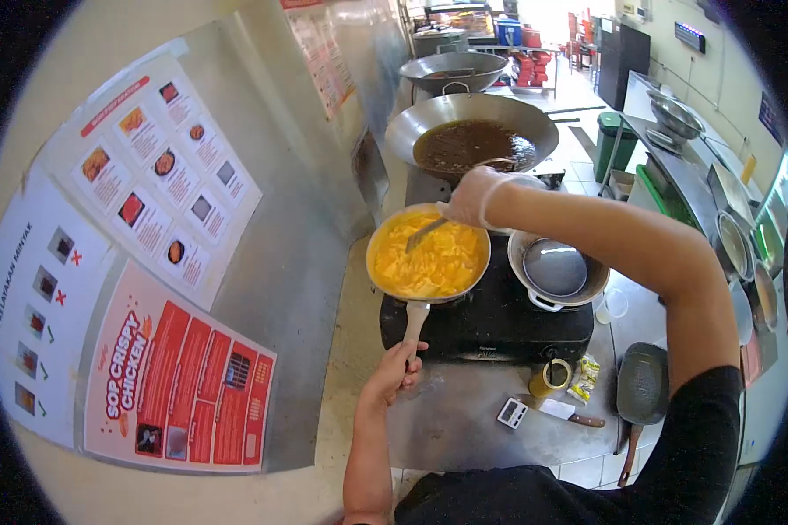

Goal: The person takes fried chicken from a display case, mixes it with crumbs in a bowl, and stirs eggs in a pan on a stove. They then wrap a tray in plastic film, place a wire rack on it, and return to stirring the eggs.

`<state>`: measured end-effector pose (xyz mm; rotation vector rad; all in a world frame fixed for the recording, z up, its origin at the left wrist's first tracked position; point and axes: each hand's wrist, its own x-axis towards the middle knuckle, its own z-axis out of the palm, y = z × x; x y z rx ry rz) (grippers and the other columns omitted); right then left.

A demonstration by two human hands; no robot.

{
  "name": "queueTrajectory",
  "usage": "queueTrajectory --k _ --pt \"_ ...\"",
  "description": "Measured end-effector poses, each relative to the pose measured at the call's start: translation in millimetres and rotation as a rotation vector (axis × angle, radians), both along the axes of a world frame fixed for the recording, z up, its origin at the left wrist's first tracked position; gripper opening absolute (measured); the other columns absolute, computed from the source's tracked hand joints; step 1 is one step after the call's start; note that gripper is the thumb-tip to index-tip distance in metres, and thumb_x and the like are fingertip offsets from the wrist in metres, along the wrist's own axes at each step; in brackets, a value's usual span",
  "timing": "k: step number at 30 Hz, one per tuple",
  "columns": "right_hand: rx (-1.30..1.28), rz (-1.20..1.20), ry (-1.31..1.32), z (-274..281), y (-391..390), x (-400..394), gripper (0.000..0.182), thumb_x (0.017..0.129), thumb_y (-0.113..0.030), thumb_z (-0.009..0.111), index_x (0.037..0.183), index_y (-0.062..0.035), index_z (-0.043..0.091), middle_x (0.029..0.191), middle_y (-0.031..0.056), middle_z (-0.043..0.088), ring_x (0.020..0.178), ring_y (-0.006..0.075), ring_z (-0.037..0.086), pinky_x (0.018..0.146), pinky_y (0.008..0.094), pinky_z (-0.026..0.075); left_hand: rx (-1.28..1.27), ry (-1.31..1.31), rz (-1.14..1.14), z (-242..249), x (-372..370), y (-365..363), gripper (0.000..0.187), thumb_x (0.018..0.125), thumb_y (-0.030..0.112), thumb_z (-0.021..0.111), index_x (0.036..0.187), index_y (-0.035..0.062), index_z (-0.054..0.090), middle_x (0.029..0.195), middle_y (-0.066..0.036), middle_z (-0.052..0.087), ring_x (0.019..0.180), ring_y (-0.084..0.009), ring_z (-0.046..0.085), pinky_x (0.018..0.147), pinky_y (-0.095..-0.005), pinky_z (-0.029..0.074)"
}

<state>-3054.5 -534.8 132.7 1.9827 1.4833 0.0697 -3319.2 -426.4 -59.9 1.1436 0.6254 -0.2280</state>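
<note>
My left hand is wrapped around the pale handle of a frying pan, which sits on the left burner of a black gas stove. Soft yellow scrambled egg fills the pan in loose folds. Above the pan's upper right rim, my right hand wears a clear plastic glove and is closed on a flat grey metal utensil. Its lower end dips into the egg; fingers hide the upper part, so I cannot tell whether it is tongs or a spatula.
A pot occupies the right burner. Beyond the stove stands a large wok of dark oil. Near me lie a jar, a yellow packet, a knife, a timer and a dark pan. A metal wall rises at left.
</note>
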Motion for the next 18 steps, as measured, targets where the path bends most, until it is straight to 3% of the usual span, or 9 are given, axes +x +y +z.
queueTrajectory --k 1,3,8,11,13,18 --pt "0.012 -0.009 0.001 -1.0 7.2 8.4 0.026 0.095 -0.023 0.049 0.118 -0.0142 0.059 0.091 0.0098 0.07 0.087 0.0298 0.07 0.068 0.0433 0.055 -0.013 0.011 0.016 -2.0 -1.2 1.2 0.035 0.1 0.036 0.042 0.119 0.0067 0.05 0.064 0.004 0.04 0.044 -0.0044 0.033 0.039 -0.0217 0.026" --pt "0.188 -0.006 0.055 -7.6 23.0 26.0 0.022 0.088 -0.021 0.056 0.095 -0.0126 0.075 0.093 0.0097 0.073 0.087 0.0277 0.071 0.066 0.041 0.055 0.007 0.004 0.02 0.2 -2.3 -0.7 0.035 0.1 0.036 0.043 0.118 0.0066 0.05 0.064 0.004 0.04 0.044 -0.0041 0.033 0.039 -0.0215 0.026" --pt "0.188 0.085 -0.072 -37.0 42.3 62.1 0.018 0.083 -0.023 0.063 0.091 -0.0134 0.076 0.092 0.0089 0.073 0.088 0.0271 0.071 0.065 0.0405 0.055 -0.006 -0.001 0.042 0.0 -3.9 -0.8 0.035 0.1 0.037 0.043 0.116 0.0067 0.051 0.063 0.004 0.041 0.043 -0.0034 0.033 0.038 -0.0209 0.025" --pt "0.274 -0.036 -0.057 -44.8 36.3 65.2 0.017 0.082 -0.023 0.067 0.093 -0.014 0.076 0.095 0.0075 0.073 0.089 0.027 0.07 0.065 0.04 0.055 -0.052 -0.014 0.073 -0.9 -4.5 -2.6 0.035 0.1 0.038 0.044 0.114 0.007 0.051 0.063 0.004 0.041 0.043 -0.0033 0.032 0.038 -0.0206 0.025" --pt "-0.013 -0.207 -0.062 -44.1 26.0 56.4 0.03 0.079 -0.016 0.07 0.11 -0.013 0.069 0.1 0.0087 0.071 0.091 0.0294 0.07 0.068 0.0413 0.054 -0.028 0.016 0.117 4.5 -4.0 -6.5 0.035 0.1 0.038 0.044 0.114 0.0069 0.051 0.063 0.004 0.041 0.043 -0.0033 0.032 0.038 -0.0204 0.025" --pt "-0.057 -0.271 0.048 -33.5 -7.6 23.8 0.031 0.07 -0.012 0.077 0.1 -0.0117 0.075 0.09 0.0087 0.073 0.087 0.0295 0.07 0.07 0.042 0.055 -0.025 0.057 0.129 10.1 0.1 -6.2 0.034 0.1 0.036 0.043 0.114 0.0069 0.052 0.064 0.004 0.041 0.043 -0.0033 0.032 0.038 -0.0202 0.026"
